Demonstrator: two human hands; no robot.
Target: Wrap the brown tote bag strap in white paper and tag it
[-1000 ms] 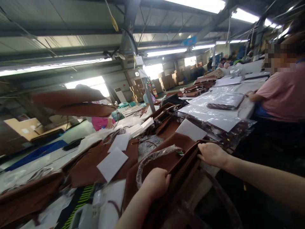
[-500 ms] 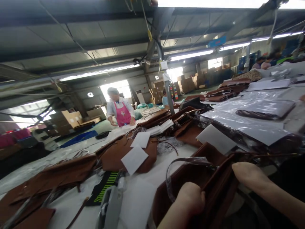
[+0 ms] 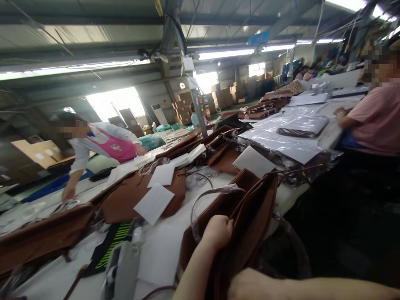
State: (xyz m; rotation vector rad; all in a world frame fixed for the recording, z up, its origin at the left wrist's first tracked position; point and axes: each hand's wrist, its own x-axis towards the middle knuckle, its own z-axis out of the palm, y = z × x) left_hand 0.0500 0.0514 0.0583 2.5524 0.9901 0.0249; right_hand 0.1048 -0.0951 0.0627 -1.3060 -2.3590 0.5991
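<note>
A brown bag [image 3: 256, 208] with plastic-wrapped handles stands open at the near table edge. My left hand [image 3: 218, 231] is closed on its upper edge, beside the handle that arches over the opening. Low in the picture, my right hand [image 3: 246, 283] is against the lower front of the bag; its fingers are hidden. White square sheets [image 3: 154, 203] lie on another brown bag [image 3: 115, 202] to the left. A grey tool or device [image 3: 123, 266] rests near a black cloth with green letters [image 3: 109, 246].
Across the table a person in a pink apron [image 3: 117, 146] leans in, one hand on the far-left edge. Another person in a pink shirt [image 3: 378, 116] is at the right. Plastic-wrapped bags [image 3: 281, 141] and white sheets cover the table's right part.
The view has turned right. My right hand has moved from the bag's upper edge down to its lower front. The person in the apron has leaned over and reached leftward.
</note>
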